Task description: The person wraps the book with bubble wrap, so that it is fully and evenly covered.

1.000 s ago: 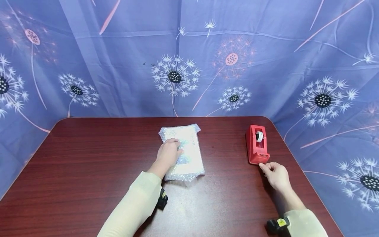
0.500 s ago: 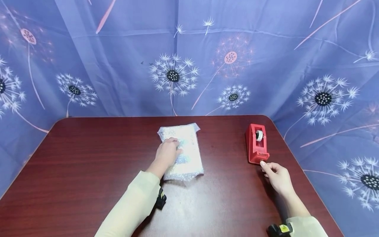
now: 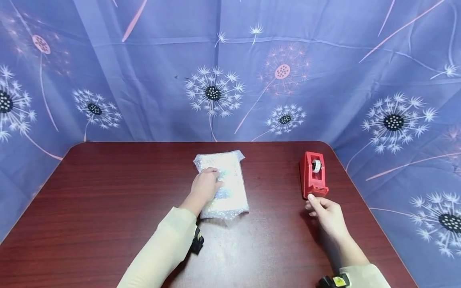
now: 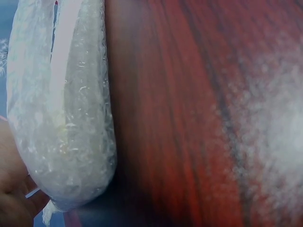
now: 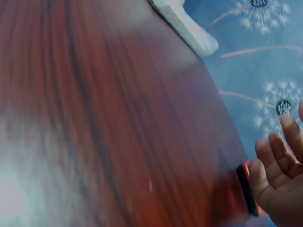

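A flat rectangular package in bubble wrap (image 3: 230, 188) lies on the table, pale inside and shiny with glare. My left hand (image 3: 205, 185) rests on its left part, pressing down with relaxed fingers. In the left wrist view, the rounded end of the bubble wrap (image 4: 71, 142) fills the left side, with part of the hand beyond. Just in front of the red tape dispenser (image 3: 312, 176) hovers my right hand (image 3: 329, 218), thumb out and fingers loosely bent. The right wrist view shows the fingers (image 5: 284, 156) slightly spread; a clear strip of tape between them cannot be made out.
The dispenser carries a small roll of tape (image 3: 316, 166) and stands near the right edge of the dark red wooden table (image 3: 119, 200). A blue curtain with dandelions (image 3: 155, 80) hangs directly behind the table and along its sides.
My right hand has moved slightly left from the dispenser's front corner, its thumb and fingers separating from a pinch. The left hand and the package have stayed in place.
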`<act>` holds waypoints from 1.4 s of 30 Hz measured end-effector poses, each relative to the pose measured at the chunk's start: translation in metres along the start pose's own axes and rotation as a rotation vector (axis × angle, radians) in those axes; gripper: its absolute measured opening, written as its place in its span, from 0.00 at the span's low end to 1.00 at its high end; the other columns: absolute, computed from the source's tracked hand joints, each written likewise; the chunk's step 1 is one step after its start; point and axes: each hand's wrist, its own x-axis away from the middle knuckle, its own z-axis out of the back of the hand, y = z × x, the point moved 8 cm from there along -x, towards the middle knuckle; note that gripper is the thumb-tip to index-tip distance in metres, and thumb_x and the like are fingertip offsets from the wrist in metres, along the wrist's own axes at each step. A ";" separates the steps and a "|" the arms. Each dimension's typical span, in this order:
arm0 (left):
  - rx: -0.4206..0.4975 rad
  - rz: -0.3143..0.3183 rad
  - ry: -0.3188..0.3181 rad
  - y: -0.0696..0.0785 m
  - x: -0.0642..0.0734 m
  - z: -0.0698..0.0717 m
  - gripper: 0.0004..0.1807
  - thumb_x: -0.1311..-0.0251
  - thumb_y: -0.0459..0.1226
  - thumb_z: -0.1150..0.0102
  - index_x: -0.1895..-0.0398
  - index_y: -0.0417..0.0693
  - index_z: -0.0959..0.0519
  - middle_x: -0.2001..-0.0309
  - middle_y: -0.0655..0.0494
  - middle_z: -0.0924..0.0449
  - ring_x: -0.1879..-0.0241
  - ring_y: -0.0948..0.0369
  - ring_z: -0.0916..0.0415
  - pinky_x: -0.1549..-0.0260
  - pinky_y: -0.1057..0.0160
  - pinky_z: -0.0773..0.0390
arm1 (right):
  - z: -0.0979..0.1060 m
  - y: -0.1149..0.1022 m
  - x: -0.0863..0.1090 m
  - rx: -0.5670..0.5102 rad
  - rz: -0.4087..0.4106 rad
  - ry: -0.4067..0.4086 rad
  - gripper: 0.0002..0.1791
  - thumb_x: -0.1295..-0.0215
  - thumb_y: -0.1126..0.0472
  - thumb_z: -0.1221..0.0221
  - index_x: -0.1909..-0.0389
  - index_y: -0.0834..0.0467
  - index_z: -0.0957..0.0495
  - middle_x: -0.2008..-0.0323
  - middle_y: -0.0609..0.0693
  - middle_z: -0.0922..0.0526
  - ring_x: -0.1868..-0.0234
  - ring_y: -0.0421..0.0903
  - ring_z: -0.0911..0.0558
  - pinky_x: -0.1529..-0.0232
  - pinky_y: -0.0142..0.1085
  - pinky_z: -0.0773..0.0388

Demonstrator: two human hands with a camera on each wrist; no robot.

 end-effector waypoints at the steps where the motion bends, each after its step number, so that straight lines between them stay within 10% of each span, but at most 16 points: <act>1: 0.000 0.002 -0.003 0.000 0.000 -0.001 0.22 0.38 0.45 0.42 0.45 0.44 0.22 0.39 0.53 0.26 0.39 0.53 0.30 0.40 0.56 0.29 | -0.003 -0.002 0.000 -0.011 0.009 -0.009 0.24 0.32 0.50 0.46 0.62 0.71 0.19 0.79 0.32 0.19 0.77 0.39 0.19 0.73 0.31 0.20; 22: 0.021 -0.010 0.022 0.002 0.001 0.001 0.21 0.40 0.46 0.40 0.47 0.45 0.20 0.40 0.54 0.25 0.39 0.53 0.30 0.41 0.55 0.28 | -0.056 -0.045 -0.010 -0.249 0.109 -0.184 0.20 0.30 0.59 0.48 0.58 0.77 0.26 0.73 0.40 0.15 0.70 0.39 0.15 0.69 0.31 0.18; 42: 0.016 0.000 0.013 -0.003 0.002 0.001 0.21 0.39 0.46 0.41 0.46 0.46 0.21 0.40 0.54 0.25 0.39 0.54 0.30 0.40 0.55 0.29 | -0.087 -0.068 -0.015 -0.122 0.213 -0.231 0.12 0.35 0.63 0.42 0.61 0.71 0.23 0.66 0.67 0.16 0.71 0.36 0.16 0.71 0.33 0.18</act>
